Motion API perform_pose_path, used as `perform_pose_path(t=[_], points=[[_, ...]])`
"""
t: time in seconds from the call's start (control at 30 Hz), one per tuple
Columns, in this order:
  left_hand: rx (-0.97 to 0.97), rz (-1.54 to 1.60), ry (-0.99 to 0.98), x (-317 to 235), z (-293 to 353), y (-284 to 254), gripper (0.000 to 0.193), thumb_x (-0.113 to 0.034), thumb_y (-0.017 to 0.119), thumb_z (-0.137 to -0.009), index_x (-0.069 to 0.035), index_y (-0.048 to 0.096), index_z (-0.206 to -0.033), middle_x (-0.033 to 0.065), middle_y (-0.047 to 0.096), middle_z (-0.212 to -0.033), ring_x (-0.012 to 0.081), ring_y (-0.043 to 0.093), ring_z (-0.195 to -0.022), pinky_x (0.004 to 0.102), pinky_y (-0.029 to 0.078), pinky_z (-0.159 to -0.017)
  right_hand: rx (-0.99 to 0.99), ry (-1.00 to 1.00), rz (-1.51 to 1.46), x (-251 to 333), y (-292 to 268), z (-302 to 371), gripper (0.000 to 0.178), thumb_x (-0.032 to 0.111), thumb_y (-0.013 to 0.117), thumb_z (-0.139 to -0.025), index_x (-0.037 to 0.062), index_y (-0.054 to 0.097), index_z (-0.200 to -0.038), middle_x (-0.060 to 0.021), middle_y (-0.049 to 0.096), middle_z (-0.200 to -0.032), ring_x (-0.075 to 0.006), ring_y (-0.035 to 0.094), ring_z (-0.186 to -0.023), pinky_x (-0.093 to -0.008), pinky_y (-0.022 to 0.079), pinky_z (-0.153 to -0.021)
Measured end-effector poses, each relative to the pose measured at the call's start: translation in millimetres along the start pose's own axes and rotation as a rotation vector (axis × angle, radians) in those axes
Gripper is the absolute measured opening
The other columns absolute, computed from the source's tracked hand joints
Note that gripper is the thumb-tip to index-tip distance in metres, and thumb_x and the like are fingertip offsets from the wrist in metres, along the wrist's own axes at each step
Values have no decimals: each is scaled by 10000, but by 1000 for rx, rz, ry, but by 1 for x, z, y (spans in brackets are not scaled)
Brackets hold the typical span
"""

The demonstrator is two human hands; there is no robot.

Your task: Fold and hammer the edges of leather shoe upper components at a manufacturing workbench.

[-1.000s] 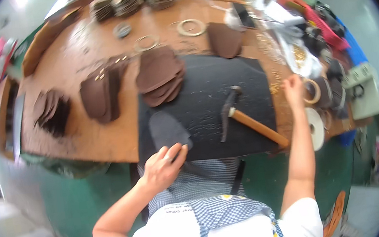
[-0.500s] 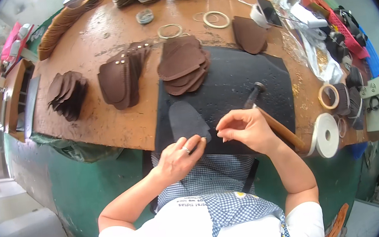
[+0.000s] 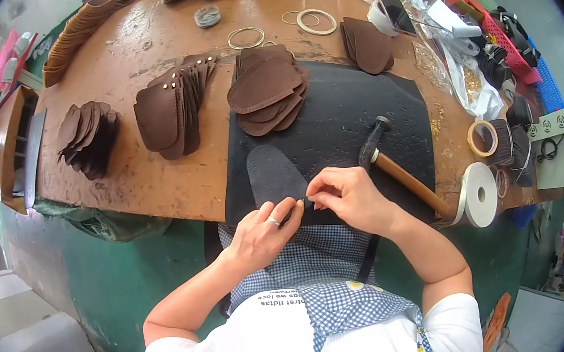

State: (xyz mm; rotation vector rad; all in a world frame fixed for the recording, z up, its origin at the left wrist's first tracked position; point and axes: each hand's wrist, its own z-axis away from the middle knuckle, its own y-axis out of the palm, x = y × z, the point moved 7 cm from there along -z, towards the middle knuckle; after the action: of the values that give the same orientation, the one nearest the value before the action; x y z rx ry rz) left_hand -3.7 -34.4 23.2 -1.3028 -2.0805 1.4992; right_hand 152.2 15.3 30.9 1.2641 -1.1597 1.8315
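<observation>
A dark grey, rounded leather piece (image 3: 275, 173) lies on the black mat (image 3: 351, 104) right in front of me. My left hand (image 3: 261, 233) is closed on its near edge, fingers on top and a ring showing. At the piece's near right corner, my right hand (image 3: 355, 198) pinches with thumb and forefinger, touching the left fingertips. What sits inside that pinch is too small to make out. To the right of my right hand rests a hammer (image 3: 409, 178) with a wooden handle, its dark metal head pointing away from me.
Brown leather pieces lie in stacks: one on the mat (image 3: 268, 90), one with metal studs (image 3: 162, 120), others at left (image 3: 87, 136) and far right (image 3: 368, 46). Rings (image 3: 316, 22) and a small round container (image 3: 207, 17) lie behind. A white tape roll (image 3: 479, 195) stands at the right edge.
My right hand has moved left and down to the leather piece's corner, meeting the left fingertips. My left hand keeps its hold. The whole view has shifted slightly.
</observation>
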Motion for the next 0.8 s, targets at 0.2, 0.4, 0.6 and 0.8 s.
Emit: perform_pose_path(t=[0.2, 0.4, 0.6, 0.8], points=[[-47, 85, -10, 2, 3, 1, 642, -62, 810, -565, -53, 704, -1198, 62, 616, -1218, 173, 589, -756, 299, 527, -615, -29, -214, 334, 8, 10, 0, 57, -7, 701, -860, -8, 698, -917, -99, 642, -941, -238, 675, -789, -335, 543, -723], [-10, 105, -8, 2, 5, 2, 641, -52, 814, -543, -46, 708, -1175, 72, 623, -1219, 179, 593, -753, 307, 531, -615, -32, -223, 397, 9, 11, -4, 66, 23, 729, -839, -2, 709, -898, -87, 638, -903, -242, 669, -764, -349, 542, -724], [-24, 120, -7, 4, 4, 2, 658, -43, 805, -530, -38, 706, -1180, 75, 631, -1217, 178, 595, -749, 311, 531, -614, 3, -120, 425, 6, 9, -12, 73, 61, 739, -831, 8, 712, -874, -99, 641, -853, -248, 673, -763, -358, 538, -713], [-23, 143, 1, 1, -1, -1, 625, -23, 792, -548, -38, 712, -1168, 71, 642, -1192, 177, 596, -739, 307, 533, -609, 103, -86, 544, 7, 9, -25, 98, 91, 751, -810, 15, 702, -848, -119, 653, -852, -296, 676, -785, -397, 536, -724]])
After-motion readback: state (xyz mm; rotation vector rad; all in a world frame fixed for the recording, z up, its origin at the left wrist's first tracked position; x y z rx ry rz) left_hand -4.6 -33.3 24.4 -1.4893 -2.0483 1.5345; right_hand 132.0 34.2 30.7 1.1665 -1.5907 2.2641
